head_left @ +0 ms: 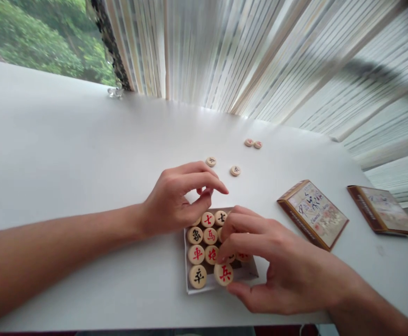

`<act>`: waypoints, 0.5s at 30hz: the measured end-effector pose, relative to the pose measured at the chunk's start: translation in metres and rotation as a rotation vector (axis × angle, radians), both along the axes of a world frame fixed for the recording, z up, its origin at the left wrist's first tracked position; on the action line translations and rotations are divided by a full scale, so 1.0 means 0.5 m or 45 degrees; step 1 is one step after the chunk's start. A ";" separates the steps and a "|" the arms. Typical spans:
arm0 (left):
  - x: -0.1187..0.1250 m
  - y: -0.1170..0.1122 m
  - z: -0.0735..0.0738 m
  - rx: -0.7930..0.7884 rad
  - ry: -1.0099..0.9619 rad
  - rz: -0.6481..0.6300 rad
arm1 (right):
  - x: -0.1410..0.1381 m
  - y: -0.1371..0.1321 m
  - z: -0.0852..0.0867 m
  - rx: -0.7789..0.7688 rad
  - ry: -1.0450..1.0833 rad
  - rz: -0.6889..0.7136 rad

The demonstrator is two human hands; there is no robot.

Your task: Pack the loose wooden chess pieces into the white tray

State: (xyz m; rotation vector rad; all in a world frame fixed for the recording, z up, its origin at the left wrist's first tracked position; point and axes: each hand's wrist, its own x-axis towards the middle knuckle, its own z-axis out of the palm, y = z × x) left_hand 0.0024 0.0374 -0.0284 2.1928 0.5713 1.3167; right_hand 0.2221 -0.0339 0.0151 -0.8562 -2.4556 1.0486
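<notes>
A small white tray [188, 285] near the table's front edge holds several round wooden chess pieces with red or black characters. My right hand [281, 266] pinches a piece with a red character [223, 273] at the tray's front edge, between thumb and forefinger. My left hand [179, 198] hovers over the tray's far left corner with thumb and forefinger curled toward each other; I see nothing between them.
Two loose pieces [210, 161] [235, 170] lie beyond the tray, and a pair [253, 143] lies farther back. A brown box [312, 213] and its other half [382, 210] sit to the right. Striped curtains hang behind the white table [67, 154].
</notes>
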 end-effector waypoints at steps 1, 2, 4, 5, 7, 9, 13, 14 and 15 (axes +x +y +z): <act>0.000 0.000 0.000 0.004 0.001 -0.003 | -0.002 -0.001 0.000 0.013 -0.008 0.010; 0.000 -0.001 0.001 0.008 0.004 -0.005 | -0.004 -0.001 0.000 0.021 -0.017 0.020; 0.000 -0.001 0.002 0.014 0.009 -0.008 | -0.007 -0.002 0.001 0.029 -0.031 0.042; -0.001 -0.001 0.003 0.016 0.011 -0.008 | -0.008 -0.003 0.001 0.028 -0.041 0.054; -0.001 -0.001 0.003 0.020 0.018 -0.004 | -0.009 -0.006 0.002 0.023 -0.062 0.070; 0.000 0.001 0.002 0.028 0.025 -0.004 | -0.008 -0.008 0.001 0.014 -0.082 0.072; 0.002 0.004 -0.001 0.039 0.019 -0.013 | -0.004 -0.009 -0.001 0.005 -0.106 0.077; 0.002 0.004 -0.001 0.040 0.017 -0.012 | -0.003 -0.009 -0.002 0.005 -0.100 0.078; 0.002 0.004 -0.001 0.039 0.018 -0.009 | -0.003 -0.008 -0.003 0.005 -0.090 0.080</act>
